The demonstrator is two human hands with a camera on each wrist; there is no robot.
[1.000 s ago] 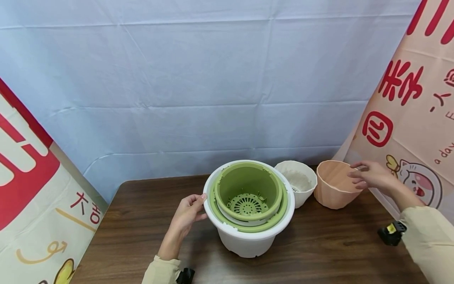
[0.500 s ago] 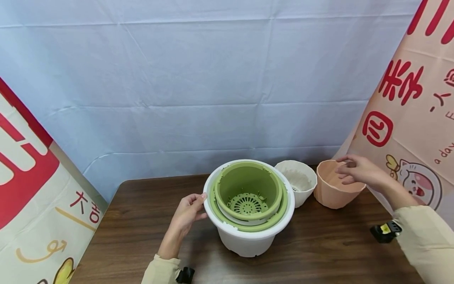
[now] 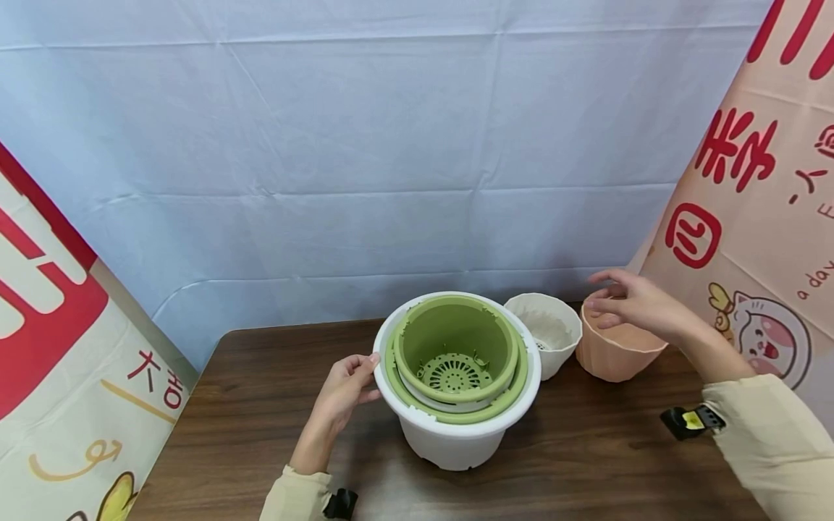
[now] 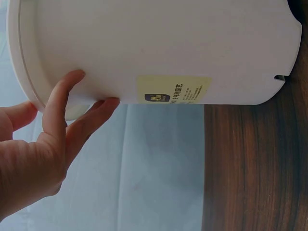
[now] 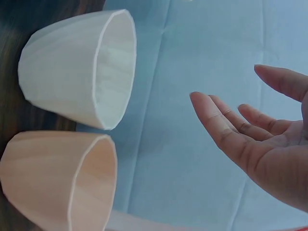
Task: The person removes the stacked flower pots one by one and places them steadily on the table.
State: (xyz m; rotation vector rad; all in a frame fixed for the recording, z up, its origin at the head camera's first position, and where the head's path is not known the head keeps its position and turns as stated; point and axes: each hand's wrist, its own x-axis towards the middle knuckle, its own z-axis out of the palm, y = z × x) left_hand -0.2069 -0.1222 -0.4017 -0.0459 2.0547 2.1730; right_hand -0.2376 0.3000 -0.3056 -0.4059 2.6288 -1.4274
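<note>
A large white plastic flower pot (image 3: 449, 443) stands upright on the table, with green pots nested inside it. The innermost green pot (image 3: 456, 318) has a slotted, perforated base. At the left of the white rim, my left hand (image 3: 344, 391) grips the edge, thumb on the rim and fingers against the outer wall. A yellow label (image 4: 175, 91) shows on that wall in the left wrist view. My right hand (image 3: 641, 302) hovers with spread, relaxed fingers over a faceted peach flower pot (image 3: 609, 362), holding nothing. Left of the peach one is a small white flower pot (image 3: 557, 359).
The dark wooden table (image 3: 274, 405) ends at the back against a pale blue cloth (image 3: 326, 159). Printed banners hang on both sides, the right banner (image 3: 736, 239) reaching down close behind the peach pot.
My right hand has moved left and slightly up, from the peach pot's right rim to above its left part. The left hand and the pots stay put.
</note>
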